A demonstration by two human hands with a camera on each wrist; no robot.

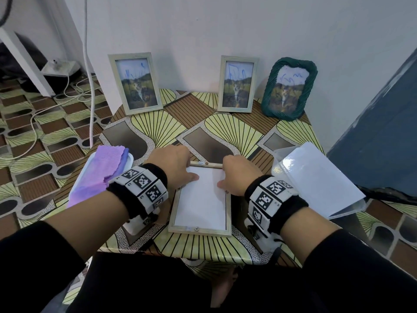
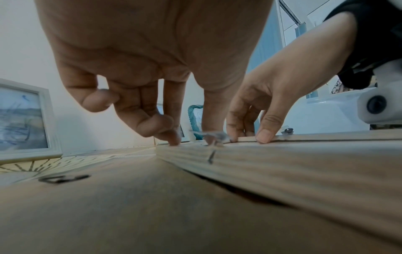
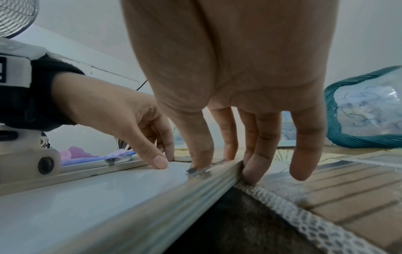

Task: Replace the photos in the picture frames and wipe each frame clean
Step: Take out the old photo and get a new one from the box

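Observation:
A pale wooden frame (image 1: 199, 229) lies face down at the table's near edge, with a white sheet (image 1: 200, 199) filling its opening. My left hand (image 1: 173, 166) holds the frame's upper left corner, thumb on the sheet and fingers curled over the rail (image 2: 282, 163). My right hand (image 1: 237, 175) grips the upper right rail (image 3: 174, 197), its thumb on a small metal tab (image 3: 195, 170) and its fingers down the outer side. A brown backing board (image 2: 130, 206) lies under my left wrist. A purple cloth (image 1: 101, 177) rests on a white tray at the left.
Two wooden frames (image 1: 135, 84) (image 1: 237, 84) and a green wicker frame (image 1: 288, 89), all with scribbled glass, stand against the wall. A clear box of white sheets (image 1: 316, 177) sits at the right, beside a blue panel (image 1: 383, 132). Cables (image 1: 33, 123) trail over the floor at the left.

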